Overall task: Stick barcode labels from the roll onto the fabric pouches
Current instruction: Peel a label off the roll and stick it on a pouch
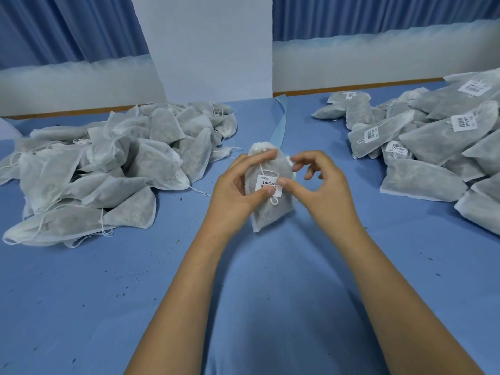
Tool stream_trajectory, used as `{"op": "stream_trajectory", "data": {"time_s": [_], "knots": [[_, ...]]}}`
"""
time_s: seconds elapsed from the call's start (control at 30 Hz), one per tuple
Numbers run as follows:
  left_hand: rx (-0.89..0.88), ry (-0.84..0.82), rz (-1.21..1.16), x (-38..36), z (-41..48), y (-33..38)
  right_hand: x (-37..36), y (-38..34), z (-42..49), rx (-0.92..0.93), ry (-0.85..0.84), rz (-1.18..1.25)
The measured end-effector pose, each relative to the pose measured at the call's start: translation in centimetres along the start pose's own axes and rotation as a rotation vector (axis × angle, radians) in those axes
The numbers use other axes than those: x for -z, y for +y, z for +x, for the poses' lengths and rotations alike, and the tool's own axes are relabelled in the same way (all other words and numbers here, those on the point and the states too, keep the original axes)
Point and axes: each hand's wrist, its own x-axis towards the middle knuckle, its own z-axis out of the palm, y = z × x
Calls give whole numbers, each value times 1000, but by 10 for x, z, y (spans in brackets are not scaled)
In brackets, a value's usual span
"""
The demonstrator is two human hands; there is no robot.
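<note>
Left hand point(235, 196) grips a pouch point(270, 209) upright above the blue table point(162, 280), fingers curled behind its top, thumb pressed on the lower left of the label point(268, 186). Label sits on the pouch front, over the drawstring point(273, 198). Right hand point(324, 190) is half open, thumb tip on the label's right edge, other fingers curled loosely and holding nothing. Blue liner strip point(280, 123) runs away behind the pouch; roll itself hidden. Unlabelled pile point(108, 163) at left, labelled pile point(433, 136) at right, both well apart from the hands.
</note>
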Motion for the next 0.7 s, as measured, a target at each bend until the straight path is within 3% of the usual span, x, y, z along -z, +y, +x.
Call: {"op": "stream_trajectory", "data": {"time_s": [0.13,0.37,0.53,0.7], "knots": [[30,56,-148,-4,-1,1,-5,-2,-1,-90,-7,151],[98,321,-201,-9,2,-10,-12,3,-1,-193,-112,301],[255,391,-114,-25,6,-18,-7,5,-4,-247,-64,285],[265,343,-111,-49,20,-7,17,4,-4,-303,5,263]]}}
